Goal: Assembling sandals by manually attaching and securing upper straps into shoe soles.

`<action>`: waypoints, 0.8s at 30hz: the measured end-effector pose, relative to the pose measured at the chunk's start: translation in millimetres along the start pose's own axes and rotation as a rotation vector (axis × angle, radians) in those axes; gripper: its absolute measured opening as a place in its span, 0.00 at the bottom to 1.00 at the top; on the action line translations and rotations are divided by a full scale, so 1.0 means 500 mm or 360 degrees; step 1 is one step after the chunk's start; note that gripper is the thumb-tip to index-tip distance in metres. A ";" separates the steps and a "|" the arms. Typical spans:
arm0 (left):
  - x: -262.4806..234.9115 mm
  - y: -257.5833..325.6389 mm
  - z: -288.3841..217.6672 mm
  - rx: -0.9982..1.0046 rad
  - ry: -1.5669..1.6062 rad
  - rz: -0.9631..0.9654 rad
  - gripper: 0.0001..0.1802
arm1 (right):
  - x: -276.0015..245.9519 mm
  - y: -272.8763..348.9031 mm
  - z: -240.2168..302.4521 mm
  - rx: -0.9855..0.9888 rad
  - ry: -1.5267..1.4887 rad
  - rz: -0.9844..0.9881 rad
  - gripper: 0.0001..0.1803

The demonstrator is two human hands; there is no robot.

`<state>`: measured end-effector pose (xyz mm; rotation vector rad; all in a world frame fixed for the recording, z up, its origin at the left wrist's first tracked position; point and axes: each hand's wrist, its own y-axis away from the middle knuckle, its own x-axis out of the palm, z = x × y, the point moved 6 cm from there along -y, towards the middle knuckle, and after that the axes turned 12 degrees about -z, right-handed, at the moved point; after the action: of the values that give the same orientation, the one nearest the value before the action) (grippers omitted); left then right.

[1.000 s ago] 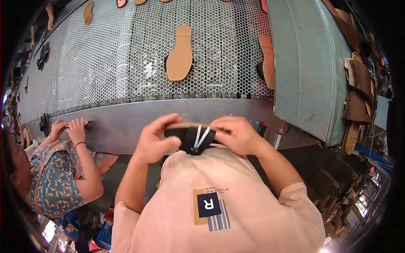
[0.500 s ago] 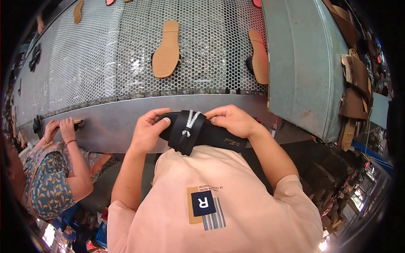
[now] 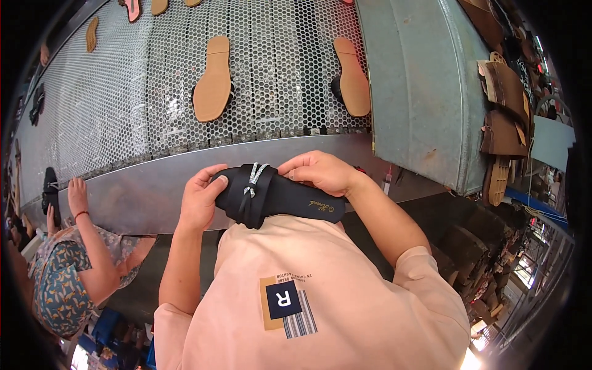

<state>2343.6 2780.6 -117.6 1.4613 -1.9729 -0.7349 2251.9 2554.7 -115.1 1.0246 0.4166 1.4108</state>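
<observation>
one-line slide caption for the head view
Both hands, left hand and right hand, hold a black slide sandal beside a perforated metal conveyor.

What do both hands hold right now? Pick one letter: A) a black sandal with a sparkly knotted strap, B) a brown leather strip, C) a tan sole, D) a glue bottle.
A: the left hand and the right hand grip the ends of a black sandal, and its sparkly strap shows between them.

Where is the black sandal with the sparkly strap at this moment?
In the head view's centre, the black sandal is held between the left hand and right hand, just below the perforated conveyor's metal edge.
</observation>
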 end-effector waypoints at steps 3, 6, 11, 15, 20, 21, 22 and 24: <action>0.010 0.006 -0.008 0.0038 -0.0076 -0.0017 0.18 | 0.001 0.003 0.007 -0.0107 0.0072 0.0037 0.18; 0.035 0.021 -0.032 0.0093 -0.0221 -0.0030 0.19 | 0.017 0.019 0.017 -0.0205 0.0130 0.0142 0.20; 0.083 0.067 -0.101 0.0421 -0.0887 0.0243 0.20 | 0.050 0.056 0.068 -0.0815 0.1037 -0.0103 0.19; 0.118 0.101 -0.133 0.0913 -0.1293 0.0420 0.16 | 0.064 0.085 0.078 -0.1179 0.1195 -0.0156 0.15; 0.139 0.141 -0.143 0.1508 -0.1388 0.0395 0.14 | 0.070 0.111 0.084 -0.1535 0.1248 -0.0213 0.13; 0.140 0.145 -0.141 0.1496 -0.1388 0.0387 0.14 | 0.069 0.121 0.089 -0.1634 0.1240 -0.0283 0.14; 0.142 0.152 -0.144 0.1567 -0.1399 0.0370 0.14 | 0.068 0.131 0.094 -0.1732 0.1231 -0.0353 0.15; 0.146 0.160 -0.145 0.1626 -0.1409 0.0348 0.14 | 0.068 0.140 0.099 -0.1826 0.1252 -0.0382 0.16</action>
<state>2326.6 2723.4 -1.9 1.4728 -3.4661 -0.2357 2253.9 2559.1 -23.2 -0.5136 0.1972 1.4543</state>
